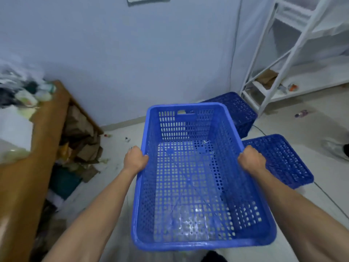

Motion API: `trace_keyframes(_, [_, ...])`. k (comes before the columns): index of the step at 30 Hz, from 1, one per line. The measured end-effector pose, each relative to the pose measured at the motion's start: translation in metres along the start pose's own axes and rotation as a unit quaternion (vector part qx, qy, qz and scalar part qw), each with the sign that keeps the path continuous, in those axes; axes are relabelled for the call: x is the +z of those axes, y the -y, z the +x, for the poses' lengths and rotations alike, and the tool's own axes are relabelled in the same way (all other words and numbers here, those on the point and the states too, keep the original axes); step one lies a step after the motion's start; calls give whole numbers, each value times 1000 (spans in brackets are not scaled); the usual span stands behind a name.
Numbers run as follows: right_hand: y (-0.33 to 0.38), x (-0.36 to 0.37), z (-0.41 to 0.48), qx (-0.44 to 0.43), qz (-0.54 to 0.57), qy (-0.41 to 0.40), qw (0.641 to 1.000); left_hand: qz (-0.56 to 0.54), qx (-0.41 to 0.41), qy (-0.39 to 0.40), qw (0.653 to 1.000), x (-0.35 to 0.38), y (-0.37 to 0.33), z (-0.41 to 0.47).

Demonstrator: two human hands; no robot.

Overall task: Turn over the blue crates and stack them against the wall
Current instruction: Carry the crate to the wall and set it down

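Observation:
A large blue perforated crate (190, 186) is held open side up in front of me, above the floor. My left hand (135, 158) is closed over its left rim and my right hand (251, 157) over its right rim. Two more blue crates rest upside down on the floor: one (279, 159) just right of the held crate, and one (238, 110) farther back by the pale wall (132, 63), partly hidden behind the held crate.
A wooden table (37, 148) with clutter on top stands at the left, with cardboard and bags beneath it. A white metal ladder frame (279, 59) rises at the back right. Small litter and a cable lie on the pale floor.

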State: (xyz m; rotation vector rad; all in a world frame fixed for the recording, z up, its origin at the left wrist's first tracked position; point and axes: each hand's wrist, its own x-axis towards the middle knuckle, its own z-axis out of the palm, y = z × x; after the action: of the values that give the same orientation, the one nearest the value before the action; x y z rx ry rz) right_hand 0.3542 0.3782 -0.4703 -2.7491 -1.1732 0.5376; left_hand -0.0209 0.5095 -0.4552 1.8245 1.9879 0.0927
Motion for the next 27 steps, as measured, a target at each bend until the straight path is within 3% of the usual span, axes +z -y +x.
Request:
trace_keyframes(10, [182,19,139,-114,-37,62,991,-18,-111,-29,993,-43,50,112])
trace_keyframes(20, [370,32,266,-250,-84,96,960,-69,-245,-28,967,-69,79,220])
trace_keyframes(27, [485,60,326,-276,-117,103,949,-125,-296,-24,947,-73,111,301])
